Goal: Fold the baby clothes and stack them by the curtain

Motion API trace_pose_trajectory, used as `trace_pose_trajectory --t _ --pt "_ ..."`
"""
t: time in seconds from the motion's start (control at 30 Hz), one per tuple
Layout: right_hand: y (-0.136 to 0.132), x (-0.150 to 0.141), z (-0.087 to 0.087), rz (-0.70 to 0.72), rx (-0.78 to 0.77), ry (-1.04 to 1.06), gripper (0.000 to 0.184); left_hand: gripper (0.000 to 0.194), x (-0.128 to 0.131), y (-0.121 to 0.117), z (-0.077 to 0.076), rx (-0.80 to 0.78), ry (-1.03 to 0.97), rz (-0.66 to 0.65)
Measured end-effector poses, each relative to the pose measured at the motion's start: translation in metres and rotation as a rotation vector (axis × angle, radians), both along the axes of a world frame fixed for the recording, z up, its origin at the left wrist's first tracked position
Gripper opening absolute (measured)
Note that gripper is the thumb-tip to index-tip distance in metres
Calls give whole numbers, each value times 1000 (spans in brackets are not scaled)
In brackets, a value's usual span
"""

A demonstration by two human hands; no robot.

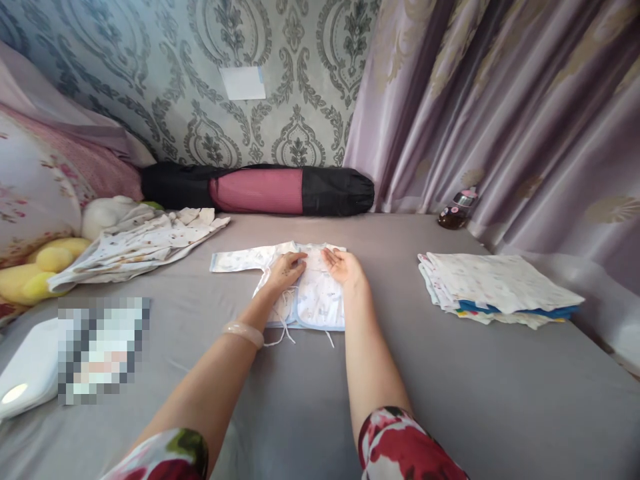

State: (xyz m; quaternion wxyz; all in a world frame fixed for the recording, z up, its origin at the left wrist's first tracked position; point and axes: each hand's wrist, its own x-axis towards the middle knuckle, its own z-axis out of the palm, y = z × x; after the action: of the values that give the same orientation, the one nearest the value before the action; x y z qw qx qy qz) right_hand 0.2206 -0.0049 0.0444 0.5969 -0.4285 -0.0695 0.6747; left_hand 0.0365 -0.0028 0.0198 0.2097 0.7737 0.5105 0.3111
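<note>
A small white baby shirt (320, 303) with a faint print, light blue edging and thin white ties lies front up on the bed. Its sleeve on the left is stretched straight out; the other sleeve cannot be made out behind my right hand. My left hand (286, 272) rests on the upper chest of the shirt, thumb and fingers apart. Over the shirt's right edge is my right hand (345, 268), palm turned inward, its extended fingers lying on the cloth near the shoulder. A pale bangle (243, 333) circles my left wrist.
On the right lies a stack of folded baby clothes (500, 283), with a bottle (457, 210) behind it. A printed cloth (150, 240) and plush toys are at left, near a white device (37, 363) and a blurred-out object. A rolled bag (257, 190) lies along the wall.
</note>
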Motion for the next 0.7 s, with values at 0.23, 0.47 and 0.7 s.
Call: trace_pose_trajectory --t 0.23,0.47,0.7 --pt "-1 11 2 -172 4 252 20 36 -1 0 1 1 32 6" --pt "0 3 9 -119 150 -451 38 36 0 0 1 17 62 0" --pt "-19 -17 -3 138 225 -1671 57 37 -1 1 -3 46 65 -17"
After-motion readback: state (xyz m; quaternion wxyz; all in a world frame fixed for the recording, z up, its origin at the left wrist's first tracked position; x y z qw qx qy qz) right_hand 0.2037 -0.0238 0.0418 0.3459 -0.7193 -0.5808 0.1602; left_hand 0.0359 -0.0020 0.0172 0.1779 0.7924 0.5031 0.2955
